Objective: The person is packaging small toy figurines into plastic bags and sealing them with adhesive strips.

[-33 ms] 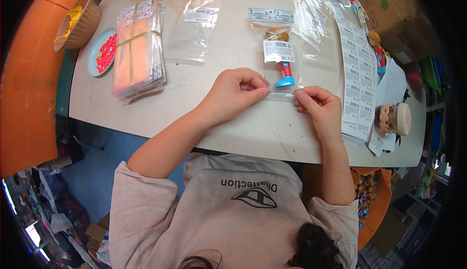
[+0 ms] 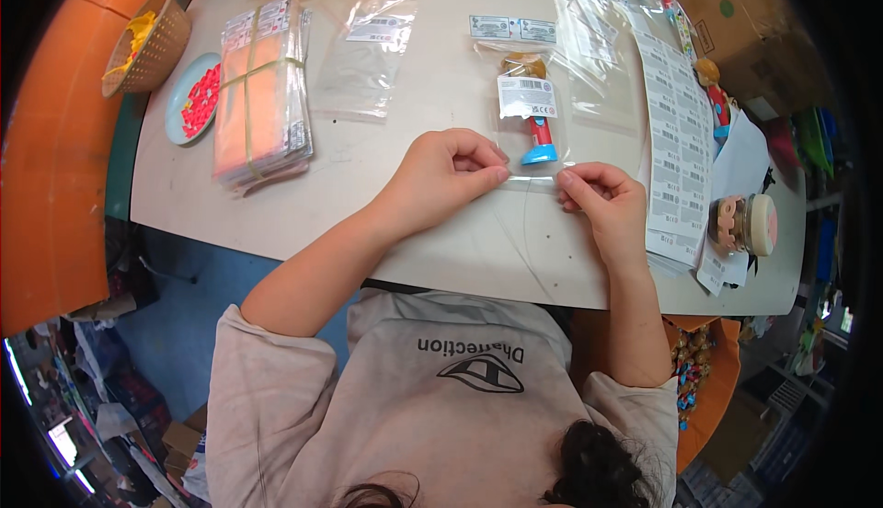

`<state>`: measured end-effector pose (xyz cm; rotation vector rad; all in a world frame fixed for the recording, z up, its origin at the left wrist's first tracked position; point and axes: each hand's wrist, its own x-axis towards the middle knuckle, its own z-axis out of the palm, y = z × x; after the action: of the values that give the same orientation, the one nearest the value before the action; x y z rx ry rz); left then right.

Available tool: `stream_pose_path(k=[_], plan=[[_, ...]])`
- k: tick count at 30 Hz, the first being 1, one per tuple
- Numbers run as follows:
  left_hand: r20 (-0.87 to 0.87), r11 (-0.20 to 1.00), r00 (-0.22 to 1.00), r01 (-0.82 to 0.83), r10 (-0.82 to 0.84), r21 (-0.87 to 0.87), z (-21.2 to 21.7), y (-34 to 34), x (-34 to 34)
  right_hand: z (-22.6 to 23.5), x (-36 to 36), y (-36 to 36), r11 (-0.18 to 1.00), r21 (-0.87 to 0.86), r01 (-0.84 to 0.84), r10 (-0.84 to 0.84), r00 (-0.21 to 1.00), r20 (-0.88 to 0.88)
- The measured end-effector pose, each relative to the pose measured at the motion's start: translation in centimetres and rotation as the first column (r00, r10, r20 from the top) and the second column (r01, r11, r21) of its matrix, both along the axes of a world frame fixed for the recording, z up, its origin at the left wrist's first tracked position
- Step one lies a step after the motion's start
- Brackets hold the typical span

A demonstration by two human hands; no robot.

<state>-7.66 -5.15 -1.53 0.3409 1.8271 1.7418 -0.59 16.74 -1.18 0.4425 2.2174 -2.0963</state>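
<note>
The left hand (image 2: 448, 172) and the right hand (image 2: 607, 203) pinch the near edge of a clear bag (image 2: 509, 148) between thumb and fingers (image 2: 478, 152), one at each corner. The bag lies on the pale surface (image 2: 354, 163), with a red-and-blue toy (image 2: 541, 131) inside and a white label (image 2: 527, 98) across its middle. Left of it are other clear bags (image 2: 354, 80) and a banded stack of packaging (image 2: 253, 103); label sheets (image 2: 676, 140) and a lidded jar (image 2: 761, 225) lie to the right
</note>
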Motion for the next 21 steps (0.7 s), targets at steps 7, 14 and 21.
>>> stream_pose_path(k=[7,14,21], plan=[[0.098,1.0,0.995,-0.003,0.006,-0.031,0.4,0.04,-0.24,0.35,-0.07,-0.28,0.993,-0.087,0.084,-0.083,0.996,0.017],[0.127,0.987,0.989,-0.096,0.08,0.126,0.43,0.57,-0.02,0.07,-0.07,-0.11,0.992,-0.106,0.064,-0.065,0.998,-0.009],[0.154,0.991,0.984,-0.101,0.087,0.085,0.23,0.58,-0.25,0.04,-0.17,-0.25,0.995,-0.082,0.052,-0.052,0.999,0.009]])
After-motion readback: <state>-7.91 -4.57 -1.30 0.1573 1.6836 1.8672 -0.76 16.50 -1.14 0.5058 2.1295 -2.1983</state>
